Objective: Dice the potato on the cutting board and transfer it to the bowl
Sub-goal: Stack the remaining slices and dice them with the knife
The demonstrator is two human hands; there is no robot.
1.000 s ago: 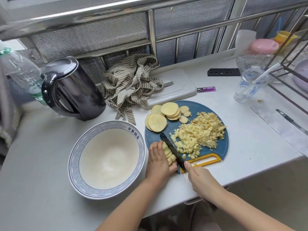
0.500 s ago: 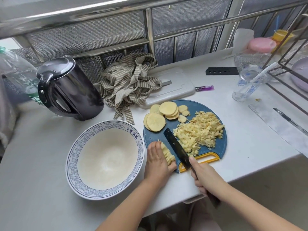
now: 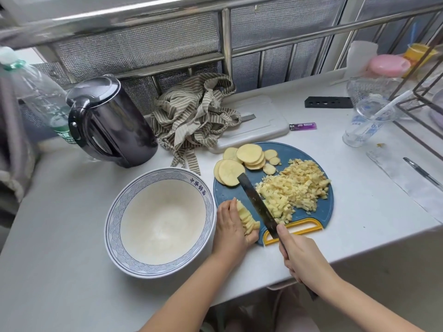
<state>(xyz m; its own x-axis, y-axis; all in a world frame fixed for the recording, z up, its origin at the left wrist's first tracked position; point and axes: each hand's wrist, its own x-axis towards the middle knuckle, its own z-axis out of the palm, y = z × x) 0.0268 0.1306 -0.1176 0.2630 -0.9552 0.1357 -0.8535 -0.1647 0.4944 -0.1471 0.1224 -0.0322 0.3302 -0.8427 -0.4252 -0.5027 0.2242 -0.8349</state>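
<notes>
A round blue cutting board with a yellow handle lies on the counter. On it sits a heap of diced potato, with several round potato slices at its far left. My left hand holds a stack of cut potato strips at the board's near left edge. My right hand grips the handle of a dark knife, whose blade lies slanted between the strips and the diced heap. Left of the board stands a big white bowl with a blue rim, with nothing in it.
A black kettle and a plastic bottle stand at the back left. A striped cloth lies on a white board behind the blue one. A purple lighter, a plastic cup and a pen are to the right.
The knife has moved up and away from the strips toward the diced heap, its blade now slanted further along the board. My left hand stays on the strips.
</notes>
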